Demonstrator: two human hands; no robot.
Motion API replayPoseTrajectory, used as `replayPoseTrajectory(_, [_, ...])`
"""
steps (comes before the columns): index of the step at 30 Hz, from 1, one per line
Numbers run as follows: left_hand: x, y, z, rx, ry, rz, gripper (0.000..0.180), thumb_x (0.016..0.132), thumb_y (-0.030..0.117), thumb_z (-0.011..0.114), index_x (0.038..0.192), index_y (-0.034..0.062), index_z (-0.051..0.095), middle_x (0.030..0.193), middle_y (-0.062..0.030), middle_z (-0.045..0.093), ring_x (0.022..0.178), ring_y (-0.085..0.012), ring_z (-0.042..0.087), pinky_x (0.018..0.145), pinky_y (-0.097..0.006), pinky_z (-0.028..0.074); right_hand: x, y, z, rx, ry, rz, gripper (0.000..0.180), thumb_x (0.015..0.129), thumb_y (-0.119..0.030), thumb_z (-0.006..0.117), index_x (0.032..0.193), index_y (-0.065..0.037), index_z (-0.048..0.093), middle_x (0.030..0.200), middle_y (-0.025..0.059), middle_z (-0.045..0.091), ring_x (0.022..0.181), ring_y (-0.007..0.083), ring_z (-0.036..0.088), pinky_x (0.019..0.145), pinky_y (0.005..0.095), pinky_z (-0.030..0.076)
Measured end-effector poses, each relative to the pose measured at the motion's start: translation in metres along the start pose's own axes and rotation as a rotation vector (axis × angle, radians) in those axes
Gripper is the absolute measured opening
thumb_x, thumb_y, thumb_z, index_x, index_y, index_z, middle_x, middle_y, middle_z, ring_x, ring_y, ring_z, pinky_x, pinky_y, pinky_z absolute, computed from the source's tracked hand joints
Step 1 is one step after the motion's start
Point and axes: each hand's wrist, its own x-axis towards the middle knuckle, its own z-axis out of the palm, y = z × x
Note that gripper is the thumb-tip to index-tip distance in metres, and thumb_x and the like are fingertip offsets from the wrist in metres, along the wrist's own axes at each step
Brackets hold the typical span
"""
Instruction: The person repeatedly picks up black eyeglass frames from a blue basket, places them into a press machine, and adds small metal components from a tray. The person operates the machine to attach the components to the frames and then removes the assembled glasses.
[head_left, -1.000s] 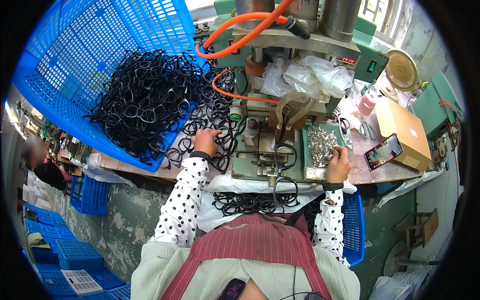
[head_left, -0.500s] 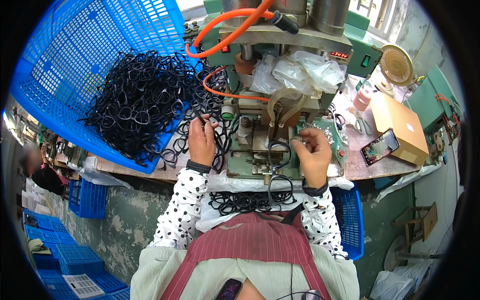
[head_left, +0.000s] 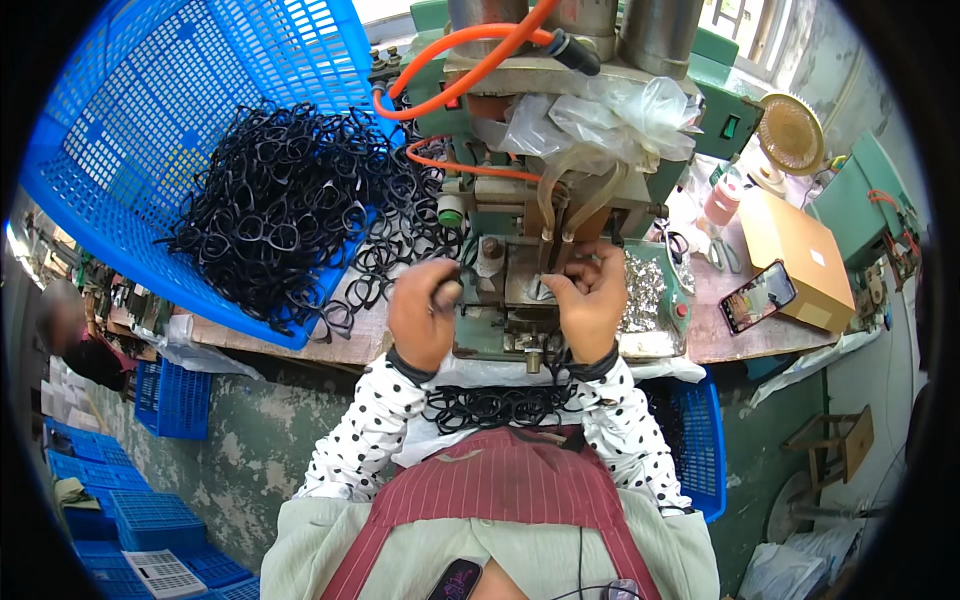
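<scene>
My right hand (head_left: pixel 592 305) is at the metal jig of a green press (head_left: pixel 475 338), thumb and fingers drawn together below two clear tubes (head_left: pixel 556 205). What it pinches is mostly hidden; a small pale edge shows at the fingertips. Left of the jig, my left hand (head_left: pixel 424 312) is curled with its fingers bent inward, and whatever lies inside cannot be made out. Black eyeglass frames (head_left: pixel 490 408) lie in a row on white plastic at my lap. Many more black frames (head_left: pixel 290 215) are heaped in a tilted blue basket (head_left: pixel 120 120), some spilling onto the bench.
Orange hoses (head_left: pixel 440 50) and plastic bags (head_left: pixel 600 125) hang on the press. Metal scraps (head_left: pixel 643 295) lie right of the jig. Farther right are scissors (head_left: pixel 722 250), a phone (head_left: pixel 757 297) and a cardboard box (head_left: pixel 800 255). Another blue basket (head_left: pixel 705 440) stands below the bench.
My right hand has moved left to the jig, and the eyeglass frame hanging before it is no longer plainly visible. My left hand has come nearer and right, its fingers curling.
</scene>
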Motion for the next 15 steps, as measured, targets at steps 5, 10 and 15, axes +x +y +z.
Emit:
replayPoseTrajectory(5, [-0.008,0.034,0.021,-0.303,-0.197,0.449,0.038,0.080,0.009,0.069,0.117,0.0028,0.062,0.119,-0.0142,0.062,0.105,-0.0292,0.062,0.093,-0.043,0.051,-0.005,0.009,0.000,-0.113,0.045,-0.107,0.042,0.073,0.001,0.074,0.110,0.002,0.053,0.092,0.0109,0.065,0.076,0.0156,0.063,0.065,0.0272,0.049])
replayPoseTrajectory(10, [-0.010,0.043,0.038,-0.367,-0.388,0.490,0.038,0.081,0.009,0.068,0.117,0.0018,0.062,0.118,-0.0149,0.063,0.106,-0.0294,0.062,0.095,-0.045,0.051,0.028,0.050,-0.079,-0.892,0.302,-0.341,0.037,0.073,-0.017,0.078,0.105,-0.010,0.063,0.092,0.0080,0.068,0.086,0.0265,0.061,0.076,0.0403,0.047])
replayPoseTrajectory(15, [-0.013,0.039,0.040,-0.372,-0.389,0.475,0.037,0.080,0.006,0.067,0.117,0.0019,0.062,0.118,-0.0143,0.062,0.105,-0.0283,0.062,0.096,-0.045,0.050,0.020,0.091,-0.134,-1.169,0.154,-0.032,0.034,0.073,-0.021,0.077,0.105,-0.015,0.065,0.096,0.0028,0.069,0.095,0.0266,0.059,0.085,0.0437,0.041])
